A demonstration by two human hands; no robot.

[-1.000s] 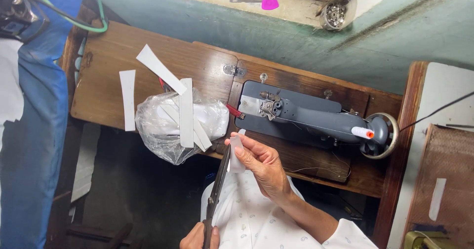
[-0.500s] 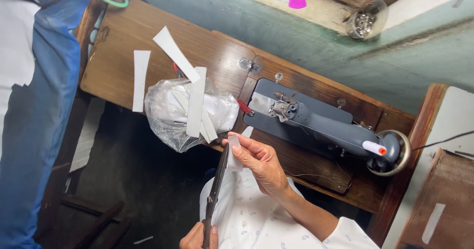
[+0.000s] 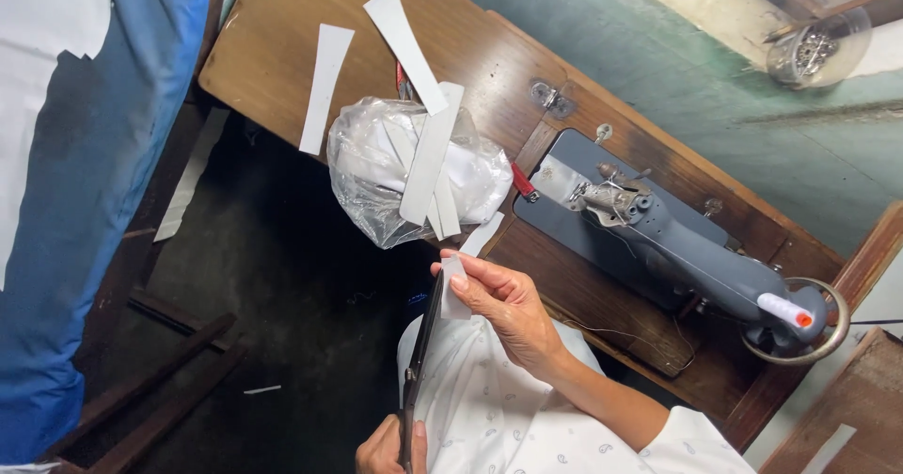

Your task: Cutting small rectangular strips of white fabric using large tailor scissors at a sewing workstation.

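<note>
Left hand: mine, closed round the handles of the long scissors, blades pointing toward the sewing machine.
Right hand: pinching a small white strip against the blades, just near of the machine.
Plastic bag: clear, crumpled, left of the machine; long white strips lie across it.
Clear jar: beyond the machine.
</note>
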